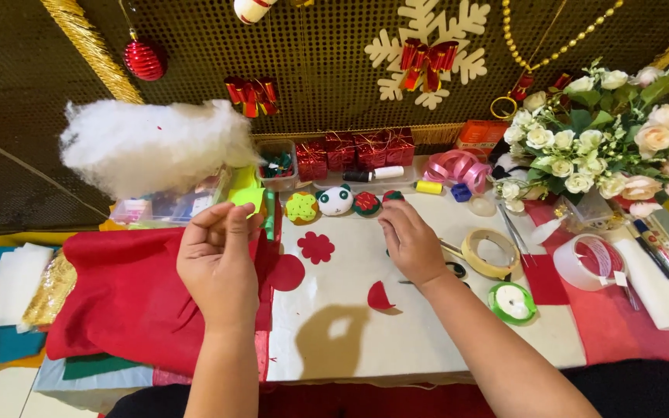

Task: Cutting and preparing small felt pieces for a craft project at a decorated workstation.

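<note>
The left hand [218,259] is raised above the worktop [350,340] with its fingers pinched together on a small yellow-green felt piece [248,197], held just above the fingertips. The right hand [412,244] rests palm-down on the white sheet [334,310], fingers curled; whether it grips anything underneath cannot be told. Scissors [452,269] lie partly hidden just beyond its wrist side.

Between the two hands lie a red felt flower [316,247] and a red felt circle [286,272]; a red half-round scrap [379,297] sits just below the right hand. Under and to the outside of the left hand spreads a folded red felt cloth [125,302]. Past the fingertips stands a row of small stuffed felt ornaments [336,201], and further off, beyond the left hand, a big puff of white stuffing [156,143]. To the outside of the right hand are a roll of beige tape [489,254], a green ribbon spool [511,302] and a clear tape roll [591,262].

The pinch on the felt piece looks light, so it could slip and drop onto the red cloth or among the cut shapes. The right forearm crosses close to the ribbon spool and could nudge it. The loose red pieces are light and could shift if the sheet is dragged by the resting hand.
</note>
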